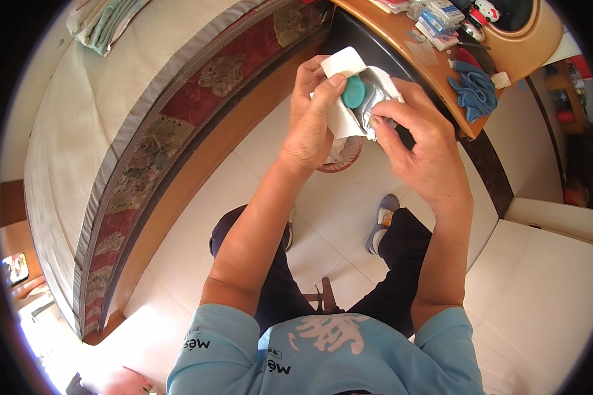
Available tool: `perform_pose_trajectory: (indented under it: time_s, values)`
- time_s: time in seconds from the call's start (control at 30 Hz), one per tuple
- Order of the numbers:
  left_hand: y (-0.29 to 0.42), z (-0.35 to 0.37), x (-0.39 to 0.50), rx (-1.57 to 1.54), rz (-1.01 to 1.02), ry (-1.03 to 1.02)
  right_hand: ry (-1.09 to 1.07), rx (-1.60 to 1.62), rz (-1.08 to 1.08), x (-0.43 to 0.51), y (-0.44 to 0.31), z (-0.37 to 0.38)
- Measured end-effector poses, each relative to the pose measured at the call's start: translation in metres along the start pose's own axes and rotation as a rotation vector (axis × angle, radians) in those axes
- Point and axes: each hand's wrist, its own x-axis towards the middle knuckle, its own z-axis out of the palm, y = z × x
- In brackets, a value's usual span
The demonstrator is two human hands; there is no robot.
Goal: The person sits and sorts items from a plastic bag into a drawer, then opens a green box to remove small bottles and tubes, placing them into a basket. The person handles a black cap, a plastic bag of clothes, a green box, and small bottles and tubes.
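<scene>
My left hand [309, 116] grips a small white cardboard box [343, 61] with its flaps standing open, thumb across its near side. Inside the box sit a round teal plastic piece [354, 93] and a crinkled silver foil packet [374, 94]. My right hand [425, 133] is at the box's right side, thumb and forefinger pinched together at the foil's lower edge. Its other fingers curl behind the box and are partly hidden. Both hands are raised above the floor, close to the desk edge.
At upper right, a wooden desk [390, 24] carries small medicine-type boxes [437, 24], a blue cloth [474, 91] and a cat figurine [484, 12]. Beneath my hands stands a red wastebasket [343, 165] holding white waste. A mattress [79, 128] runs along the left; a white cabinet [543, 266] stands right.
</scene>
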Motion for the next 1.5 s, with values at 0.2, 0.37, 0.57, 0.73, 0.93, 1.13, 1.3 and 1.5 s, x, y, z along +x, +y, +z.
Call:
perform_pose_trajectory:
  time_s: [0.2,0.37,0.57,0.73,0.93,1.13,1.3,1.5]
  values:
    - [0.000,-0.001,0.006,0.100,0.079,0.056,0.007,0.020,-0.009,0.000,0.004,-0.002]
    - [0.006,0.002,0.005,0.226,0.126,0.187,-0.005,0.014,0.041,-0.001,0.004,-0.002]
    - [0.013,0.004,0.003,0.356,0.107,0.224,0.093,-0.236,-0.138,0.005,0.004,0.005]
    - [0.014,0.000,0.006,0.380,0.084,0.290,0.067,-0.295,-0.288,0.005,0.003,0.010]
    - [0.014,-0.006,0.008,0.334,0.056,0.303,-0.003,-0.377,-0.163,0.001,0.008,0.020]
    - [0.012,-0.005,0.008,0.388,0.049,0.296,-0.096,-0.239,-0.049,-0.003,0.010,0.023]
    - [0.013,-0.004,0.008,0.485,0.032,0.276,-0.162,-0.207,0.142,-0.004,0.004,0.020]
    - [0.017,-0.006,0.010,0.519,0.044,0.296,-0.115,-0.214,0.132,-0.006,0.000,0.010]
